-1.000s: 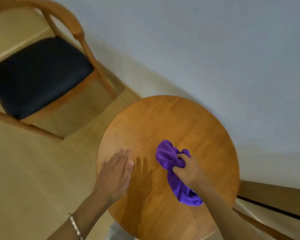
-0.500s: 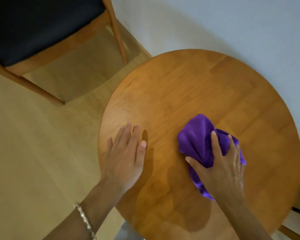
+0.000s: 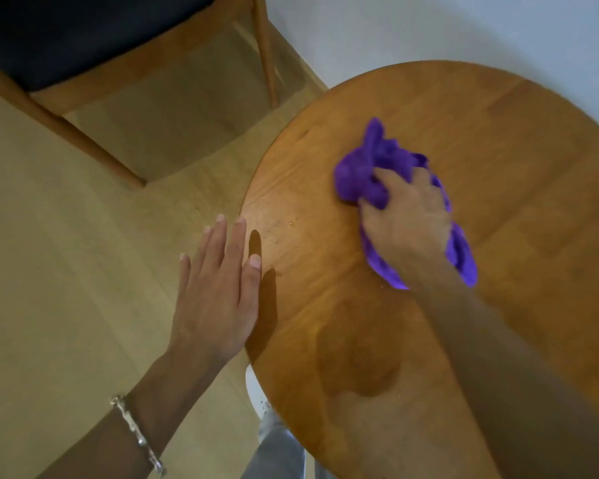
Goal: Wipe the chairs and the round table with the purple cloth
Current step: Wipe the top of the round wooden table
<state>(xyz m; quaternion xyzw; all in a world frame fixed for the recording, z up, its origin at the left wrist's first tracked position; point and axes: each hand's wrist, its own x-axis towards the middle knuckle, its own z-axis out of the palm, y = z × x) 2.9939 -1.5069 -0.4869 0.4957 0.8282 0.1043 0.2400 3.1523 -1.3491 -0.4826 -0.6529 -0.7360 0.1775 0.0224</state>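
The round wooden table [image 3: 498, 140] fills the right half of the view. A bunched purple cloth [image 3: 363, 167] lies on its top, left of centre. My right hand [image 3: 408, 219] grips the cloth from above and presses it onto the wood, fingers curled into the folds. My left hand [image 3: 218, 288] is flat with straight fingers at the table's left edge, mostly over the floor; whether it touches the rim I cannot tell. A wooden chair with a black seat [image 3: 83, 32] stands at the top left.
A white wall [image 3: 429, 25] runs behind the table and chair. Light wooden floor [image 3: 66, 271] lies to the left. My grey trouser leg [image 3: 281, 447] shows under the table's near edge.
My right hand has pushed the cloth farther up and left across the table, and its fingers have curled into it. The view has shifted left, and my left hand now lies off the table's edge.
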